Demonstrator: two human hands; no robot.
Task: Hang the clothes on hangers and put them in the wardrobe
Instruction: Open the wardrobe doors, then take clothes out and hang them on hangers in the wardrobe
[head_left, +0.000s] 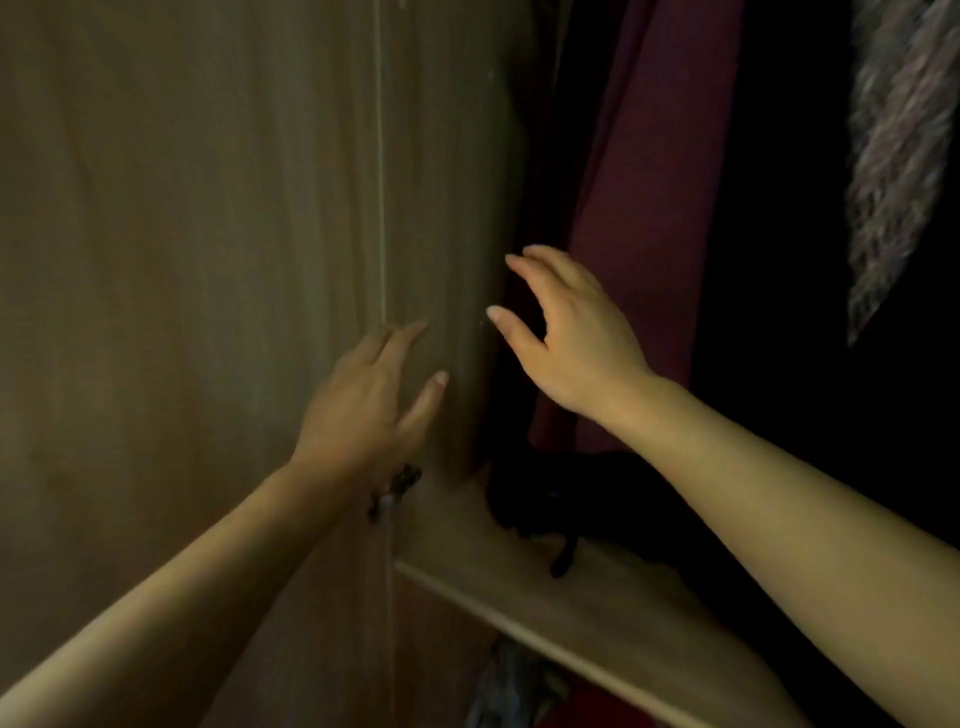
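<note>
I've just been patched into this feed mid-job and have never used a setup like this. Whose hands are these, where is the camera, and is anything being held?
There is no machine here. A person is working bare-handed, and the one picture comes from a camera worn on their head, looking forward and down. The left hand appears to lie with straight fingers against the wooden wardrobe door. The right hand, fingers relaxed, reaches toward that door's edge. Neither has a grip on anything, and no hanger is visible. Inside the open wardrobe hang a dark red garment and, farther right, a mottled grey garment. Below them a wooden shelf carries a dark bundle, too dim to identify.
</note>
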